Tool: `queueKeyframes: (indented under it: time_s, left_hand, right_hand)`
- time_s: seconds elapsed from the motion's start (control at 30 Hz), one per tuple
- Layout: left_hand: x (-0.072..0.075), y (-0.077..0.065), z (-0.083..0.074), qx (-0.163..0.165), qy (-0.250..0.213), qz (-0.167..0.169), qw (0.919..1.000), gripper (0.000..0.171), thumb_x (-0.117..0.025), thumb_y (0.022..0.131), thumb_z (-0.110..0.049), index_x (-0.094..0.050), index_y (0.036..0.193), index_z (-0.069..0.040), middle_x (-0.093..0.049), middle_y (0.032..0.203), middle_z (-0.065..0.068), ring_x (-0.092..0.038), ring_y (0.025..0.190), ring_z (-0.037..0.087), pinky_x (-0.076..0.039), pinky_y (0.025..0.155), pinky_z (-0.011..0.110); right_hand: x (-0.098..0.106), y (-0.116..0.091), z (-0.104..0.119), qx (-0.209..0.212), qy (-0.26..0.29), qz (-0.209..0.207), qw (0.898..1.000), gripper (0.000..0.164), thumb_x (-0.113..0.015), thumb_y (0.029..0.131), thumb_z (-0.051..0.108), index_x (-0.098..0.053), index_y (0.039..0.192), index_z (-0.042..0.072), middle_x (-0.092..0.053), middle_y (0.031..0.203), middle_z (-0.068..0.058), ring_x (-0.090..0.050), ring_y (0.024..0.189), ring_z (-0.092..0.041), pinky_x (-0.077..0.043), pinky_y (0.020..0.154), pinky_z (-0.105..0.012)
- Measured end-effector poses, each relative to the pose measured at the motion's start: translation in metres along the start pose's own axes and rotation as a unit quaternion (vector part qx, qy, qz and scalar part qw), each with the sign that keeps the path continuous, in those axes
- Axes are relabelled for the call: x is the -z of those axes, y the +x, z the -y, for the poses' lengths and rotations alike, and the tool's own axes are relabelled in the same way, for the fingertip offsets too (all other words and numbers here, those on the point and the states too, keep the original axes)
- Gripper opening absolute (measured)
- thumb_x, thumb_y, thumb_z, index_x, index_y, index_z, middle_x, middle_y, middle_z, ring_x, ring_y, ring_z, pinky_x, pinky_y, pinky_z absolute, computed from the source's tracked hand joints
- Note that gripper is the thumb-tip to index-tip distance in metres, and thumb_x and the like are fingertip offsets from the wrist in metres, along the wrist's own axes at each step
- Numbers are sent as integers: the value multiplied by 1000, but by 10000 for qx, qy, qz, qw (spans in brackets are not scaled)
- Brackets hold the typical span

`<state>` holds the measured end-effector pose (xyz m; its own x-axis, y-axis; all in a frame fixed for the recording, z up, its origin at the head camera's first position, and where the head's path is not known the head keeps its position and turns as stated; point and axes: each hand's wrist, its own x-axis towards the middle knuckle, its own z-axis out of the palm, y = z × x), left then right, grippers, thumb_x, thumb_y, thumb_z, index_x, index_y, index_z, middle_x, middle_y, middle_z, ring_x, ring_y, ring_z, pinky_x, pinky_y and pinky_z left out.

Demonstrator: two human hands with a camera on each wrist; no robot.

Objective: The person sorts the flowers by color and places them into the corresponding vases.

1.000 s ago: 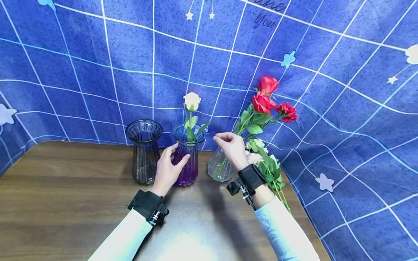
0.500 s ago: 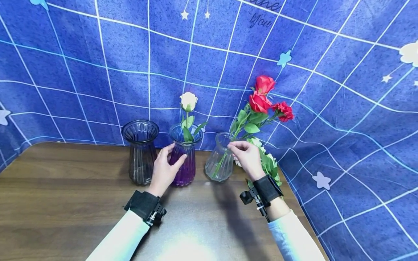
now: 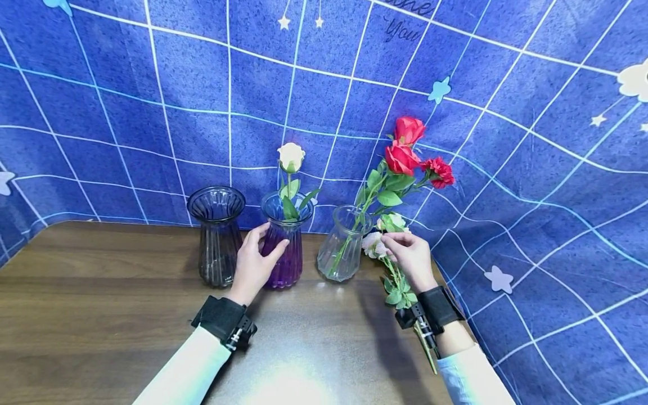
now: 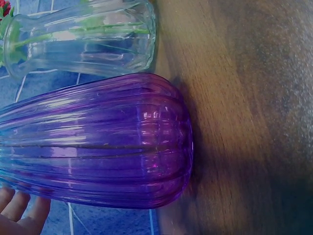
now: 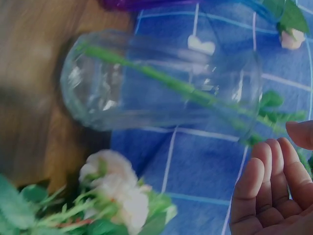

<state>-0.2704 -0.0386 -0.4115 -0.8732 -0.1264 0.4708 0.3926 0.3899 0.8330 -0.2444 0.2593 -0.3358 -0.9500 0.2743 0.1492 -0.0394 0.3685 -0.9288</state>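
My left hand [image 3: 255,261] holds the left side of a ribbed purple-and-blue glass vase [image 3: 286,267], thumb across its front. A single white rose [image 3: 291,157] stands in that vase. To the right is a clear glass vase [image 3: 331,260], which holds red roses [image 3: 402,157] and a red carnation [image 3: 439,172] leaning right. My right hand [image 3: 412,261] is right of the clear vase, over pale flowers [image 3: 373,246] lying on the table. In the right wrist view its fingers [image 5: 249,178] are loosely curved with nothing between them.
A dark grey glass vase [image 3: 219,247] stands left of the purple one. All stand near the back edge of the wooden table [image 3: 101,315]. A blue cloth [image 3: 192,73] with white lines and stars hangs behind and to the right.
My right hand has moved right and down, from the clear vase's mouth to over the lying pale flowers. The left hand stays at the purple vase. The view has shifted slightly.
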Motion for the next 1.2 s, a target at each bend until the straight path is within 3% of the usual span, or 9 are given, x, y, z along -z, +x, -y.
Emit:
queueKeyframes:
  time_s: [0.33, 0.6, 1.2]
  left_hand:
    - [1, 1, 0, 5, -26, 10, 10000, 58, -71, 83, -30, -49, 130, -3, -54, 125, 18, -52, 118, 30, -46, 100, 44]
    - [3, 2, 0, -23, -29, 6, 10000, 59, -71, 83, -30, -48, 130, -3, -53, 127, 18, -52, 119, 31, -46, 100, 47]
    - [0, 0, 1, -22, -59, -19, 10000, 56, -71, 84, -29, -49, 129, -4, -55, 124, 17, -52, 118, 30, -46, 100, 44]
  right_hand:
    - [26, -5, -37, -505, -274, -305, 9979, 30, -68, 84, 16, -66, 103, -7, -64, 68, 9, -56, 56, 0, -51, 52, -16]
    - [39, -18, -70, -881, -167, -443, 9950, 29, -67, 85, 13, -64, 104, -9, -60, 63, 12, -54, 54, -1, -49, 49, -16]
    - [58, -47, -123, -1440, -651, -348, 9868, 30, -63, 86, 8, -61, 105, -15, -65, 68, 6, -58, 57, -4, -53, 53, -19]
